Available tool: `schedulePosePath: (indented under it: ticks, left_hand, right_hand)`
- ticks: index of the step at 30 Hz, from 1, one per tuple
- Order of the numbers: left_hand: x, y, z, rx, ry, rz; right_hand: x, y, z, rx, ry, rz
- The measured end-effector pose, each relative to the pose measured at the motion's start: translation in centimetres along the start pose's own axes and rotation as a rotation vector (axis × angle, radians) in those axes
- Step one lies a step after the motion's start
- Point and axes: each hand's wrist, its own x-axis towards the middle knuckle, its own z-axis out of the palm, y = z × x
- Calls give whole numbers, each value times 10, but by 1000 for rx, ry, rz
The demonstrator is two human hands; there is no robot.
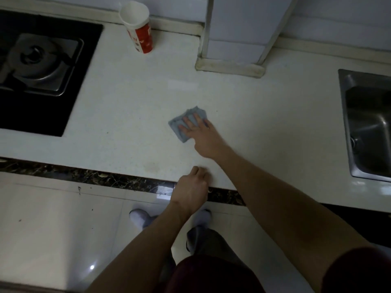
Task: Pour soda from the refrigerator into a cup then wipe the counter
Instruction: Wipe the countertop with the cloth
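Note:
A folded blue-grey cloth [179, 123] lies flat on the white counter [127, 115] near its middle. My right hand [203, 136] presses down on the cloth with the fingers spread over it. My left hand [191, 187] rests at the counter's front edge, fingers curled, with nothing in it. A tall red and white paper cup [140, 30] stands upright at the back of the counter by the wall; its contents are hidden from this angle. No soda bottle is in view.
A black gas hob with a steel burner [40, 60] fills the left of the counter. A steel sink [368, 127] is sunk in at the right. A white tiled column [237, 39] juts onto the counter at the back. Pale floor tiles lie below.

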Motion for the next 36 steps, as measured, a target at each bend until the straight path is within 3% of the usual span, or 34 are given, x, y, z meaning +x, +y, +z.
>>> schedulePosePath:
  ticks: [3, 7, 12, 16, 20, 24, 27, 33, 36]
  left_hand:
    - [16, 5, 2, 4, 37, 21]
    - [30, 16, 5, 21, 32, 42]
    - [38, 25, 10, 50, -5, 24]
    - [43, 29, 14, 103, -28, 39]
    - [49, 41, 17, 147, -71, 25]
    - [50, 45, 16, 150, -81, 8]
    - [49, 43, 17, 149, -86, 24]
    - [41, 35, 22, 127, -34, 55]
    - [27, 23, 25, 96, -9, -2]
  right_hand:
    - [25, 28, -11, -16, -20, 75]
    - [22, 84, -23, -9, 124, 213]
    - [-33, 181, -3, 135, 227, 436]
    - [-107, 239, 21, 179, 208, 725]
    - [-171, 253, 41, 248, 147, 955]
    - [-172, 225, 49, 260, 131, 1047]
    - [-147, 182, 47, 227, 151, 962]
    - [-73, 62, 24, 201, 102, 509]
    - [-58, 20, 19, 193, 40, 366]
